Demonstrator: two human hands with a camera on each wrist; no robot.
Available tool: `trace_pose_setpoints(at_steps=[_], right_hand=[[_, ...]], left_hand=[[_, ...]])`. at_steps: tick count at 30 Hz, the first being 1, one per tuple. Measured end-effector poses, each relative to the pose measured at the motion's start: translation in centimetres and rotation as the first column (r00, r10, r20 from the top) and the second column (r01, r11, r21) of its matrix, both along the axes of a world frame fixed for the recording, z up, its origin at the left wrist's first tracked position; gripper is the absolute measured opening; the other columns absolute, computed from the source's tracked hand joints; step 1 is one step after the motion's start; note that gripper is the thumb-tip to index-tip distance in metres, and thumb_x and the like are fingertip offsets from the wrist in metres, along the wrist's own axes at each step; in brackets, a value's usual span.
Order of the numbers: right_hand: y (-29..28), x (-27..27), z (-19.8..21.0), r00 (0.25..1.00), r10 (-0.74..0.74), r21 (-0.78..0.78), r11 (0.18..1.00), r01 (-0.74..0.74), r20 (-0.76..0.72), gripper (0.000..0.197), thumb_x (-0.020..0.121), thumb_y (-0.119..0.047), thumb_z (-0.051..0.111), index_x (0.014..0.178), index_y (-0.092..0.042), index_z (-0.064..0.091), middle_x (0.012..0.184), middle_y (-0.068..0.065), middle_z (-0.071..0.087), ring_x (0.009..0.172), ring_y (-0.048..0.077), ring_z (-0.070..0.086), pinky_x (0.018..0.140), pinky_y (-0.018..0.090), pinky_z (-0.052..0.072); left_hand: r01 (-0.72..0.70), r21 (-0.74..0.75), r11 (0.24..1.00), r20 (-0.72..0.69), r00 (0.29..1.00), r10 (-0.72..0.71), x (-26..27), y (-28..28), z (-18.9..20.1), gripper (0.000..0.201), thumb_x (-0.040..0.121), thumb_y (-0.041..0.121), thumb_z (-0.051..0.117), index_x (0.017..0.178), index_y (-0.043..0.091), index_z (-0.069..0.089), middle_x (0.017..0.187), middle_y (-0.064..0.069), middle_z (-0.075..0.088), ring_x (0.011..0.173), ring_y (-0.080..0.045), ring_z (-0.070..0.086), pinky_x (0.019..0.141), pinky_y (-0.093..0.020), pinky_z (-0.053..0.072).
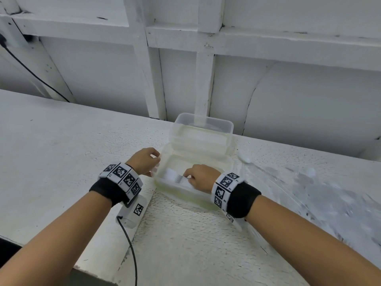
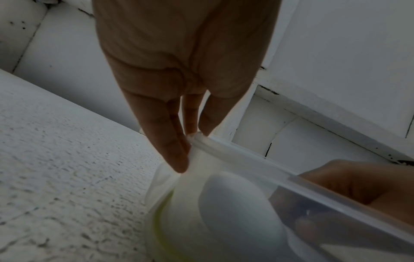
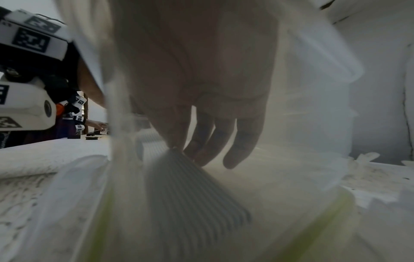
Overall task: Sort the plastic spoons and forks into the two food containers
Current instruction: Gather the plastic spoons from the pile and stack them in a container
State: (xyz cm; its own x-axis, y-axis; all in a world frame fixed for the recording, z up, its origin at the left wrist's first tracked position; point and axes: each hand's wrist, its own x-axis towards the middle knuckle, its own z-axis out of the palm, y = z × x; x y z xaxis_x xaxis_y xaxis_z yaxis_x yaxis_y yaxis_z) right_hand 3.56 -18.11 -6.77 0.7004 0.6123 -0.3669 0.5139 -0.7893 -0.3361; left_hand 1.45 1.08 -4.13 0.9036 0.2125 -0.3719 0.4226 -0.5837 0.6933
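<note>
Left hand [image 1: 144,159] pinches the left rim of the near container [image 1: 218,162], thumb and fingers clamped on the corner edge; right hand [image 1: 201,176] is inside that container, fingers curled down on a nested stack of white plastic cutlery [image 1: 178,178] lying on its floor; spoons or forks, cannot tell, too blurred; second container [image 1: 201,125] sits just behind the first, touching it, near the wall; loose white cutlery [image 1: 245,158] lies on the table [image 1: 61,141] to the right.
</note>
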Motion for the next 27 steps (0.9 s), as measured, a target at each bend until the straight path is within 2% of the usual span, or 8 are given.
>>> trace_pose_setpoints(at_steps=[5,9,12,15,19,23,25,27], right_hand=[[-0.1,-0.1,0.2,1.000,-0.009,-0.008,1.000,0.009,0.007,0.038,0.099,-0.021,0.035,0.136,-0.019,0.047,0.135,0.011,0.043,0.118,0.028,0.049,0.093,0.032,0.038],[-0.7,-0.4,1.6,1.000,-0.024,0.011,1.000,0.024,0.013,0.043,0.099,-0.024,0.037,0.142,-0.019,0.036,0.143,0.010,0.034,0.125,0.029,0.043,0.102,0.036,0.037],[-2.7,-1.3,4.0,0.993,-0.065,0.127,0.990,0.053,0.099,0.045,0.099,-0.026,0.039,0.143,-0.018,0.034,0.139,0.011,0.036,0.124,0.027,0.042,0.102,0.039,0.037],[-6.4,-3.1,6.2,0.967,-0.131,0.261,0.963,0.072,0.218,0.048,0.098,-0.028,0.042,0.144,-0.019,0.032,0.135,0.008,0.038,0.118,0.022,0.044,0.096,0.034,0.041],[-13.4,-6.3,7.1,0.923,-0.270,0.356,0.920,0.163,0.276,0.048,0.097,-0.027,0.046,0.143,-0.020,0.035,0.130,0.006,0.042,0.115,0.018,0.046,0.095,0.029,0.041],[-20.3,-9.2,5.3,0.891,-0.388,0.289,0.903,0.317,0.235,0.045,0.096,-0.025,0.048,0.140,-0.020,0.039,0.128,0.006,0.045,0.117,0.020,0.046,0.099,0.029,0.039],[-23.1,-10.6,4.3,0.875,-0.433,0.247,0.892,0.379,0.219,0.041,0.095,-0.024,0.049,0.136,-0.020,0.045,0.125,0.006,0.046,0.114,0.021,0.048,0.096,0.029,0.041],[-25.1,-11.9,3.3,0.866,-0.450,0.208,0.888,0.409,0.218,0.036,0.095,-0.024,0.049,0.131,-0.021,0.052,0.121,0.005,0.049,0.110,0.021,0.050,0.094,0.031,0.042]], left_hand=[[-0.005,0.004,1.000,-0.008,1.000,0.005,0.0,-0.1,0.1,0.023,0.096,0.013,0.045,0.116,0.004,0.053,0.095,-0.010,0.058,0.071,-0.018,0.059,0.061,-0.029,0.055],[0.026,0.143,0.989,-0.002,1.000,-0.026,-0.3,-0.3,0.4,0.032,0.096,0.021,0.045,0.126,0.009,0.048,0.116,-0.014,0.058,0.098,-0.029,0.058,0.083,-0.038,0.049],[-0.026,0.279,0.960,0.227,0.973,-0.040,-0.6,-1.2,1.3,0.036,0.095,0.021,0.046,0.129,0.010,0.047,0.123,-0.016,0.053,0.105,-0.027,0.054,0.084,-0.032,0.040],[-0.049,0.259,0.965,0.532,0.841,-0.100,-1.6,-4.2,2.9,0.027,0.095,0.014,0.046,0.120,0.009,0.055,0.109,-0.009,0.056,0.085,-0.017,0.052,0.076,-0.021,0.034],[0.200,0.275,0.940,0.716,0.610,-0.340,-3.8,-10.0,4.6,0.017,0.093,0.009,0.050,0.105,0.008,0.062,0.091,0.004,0.057,0.073,0.000,0.051,0.066,-0.006,0.036],[0.569,0.318,0.758,0.662,0.439,-0.608,-5.1,-16.2,3.9,0.030,0.089,0.028,0.041,0.099,0.010,0.064,0.082,0.010,0.054,0.074,0.010,0.049,0.067,0.000,0.035],[0.711,0.342,0.614,0.566,0.366,-0.739,-5.5,-19.2,2.7,0.037,0.089,0.034,0.037,0.099,0.011,0.064,0.084,0.007,0.056,0.072,0.006,0.048,0.068,-0.003,0.035],[0.812,0.377,0.445,0.420,0.278,-0.864,-5.7,-21.7,0.9,0.035,0.092,0.035,0.041,0.106,0.012,0.063,0.096,-0.001,0.060,0.084,-0.006,0.052,0.074,-0.012,0.038]])
